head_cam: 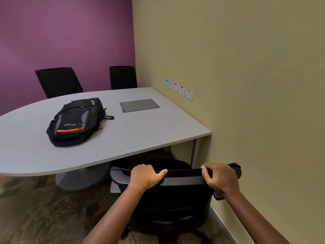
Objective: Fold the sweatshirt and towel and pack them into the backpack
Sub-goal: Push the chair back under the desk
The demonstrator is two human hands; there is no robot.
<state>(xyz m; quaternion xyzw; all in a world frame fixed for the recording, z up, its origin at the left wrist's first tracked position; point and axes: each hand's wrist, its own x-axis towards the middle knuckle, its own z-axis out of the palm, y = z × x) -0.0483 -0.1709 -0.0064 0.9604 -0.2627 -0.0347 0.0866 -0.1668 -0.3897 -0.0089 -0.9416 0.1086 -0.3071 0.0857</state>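
Fingers of left hand (pixel 146 175) and right hand (pixel 219 176) grip the chair back (pixel 183 179); draw it evenly nearward, clearing the counter (pixel 144 132) by the backpack (pixel 75 122).

A small room with a grey table and black chairs.
The table (pixel 140 134) is set in the corner where a purple wall (pixel 61 32) and a yellow wall (pixel 237 59) meet. A left chair (pixel 59 81) and a right chair (pixel 123 77) are placed at its far side, and a near chair (pixel 175 199) is tucked partly under its near edge. A grey flap (pixel 139 105) is set flat in the tabletop. White sockets (pixel 178 88) are fixed on the yellow wall. The floor is covered by brown carpet (pixel 35 208).
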